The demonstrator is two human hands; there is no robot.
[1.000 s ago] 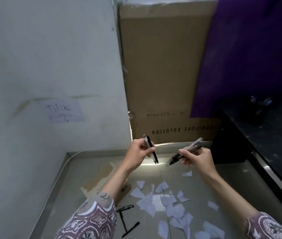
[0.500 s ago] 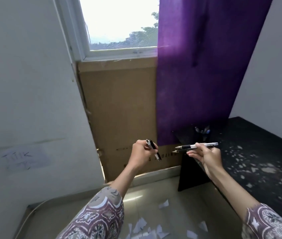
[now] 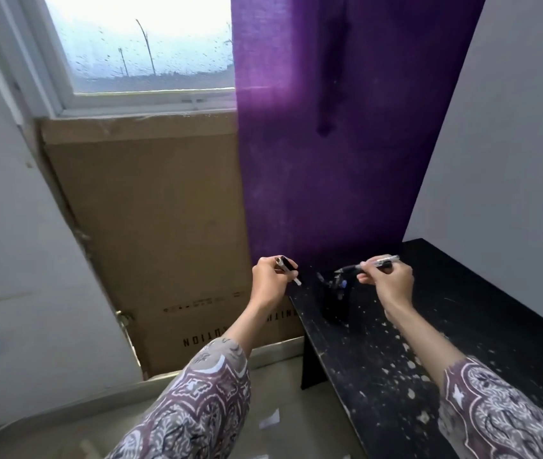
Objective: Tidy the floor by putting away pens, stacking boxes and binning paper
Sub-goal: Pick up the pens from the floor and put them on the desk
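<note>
Pens carried to holder, centre frame.
Left hand (image 3: 268, 281) grasps black pen (image 3: 288, 269); right hand (image 3: 388, 281) pinches silver pen (image 3: 368, 264), tip aimed at dark pen holder (image 3: 333, 299) on black desk (image 3: 462, 326).

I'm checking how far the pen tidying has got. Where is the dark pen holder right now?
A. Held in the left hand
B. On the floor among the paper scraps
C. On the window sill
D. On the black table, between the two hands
D: the pen holder stands on the black table, between the left hand and right hand, each gripping a pen.
</note>
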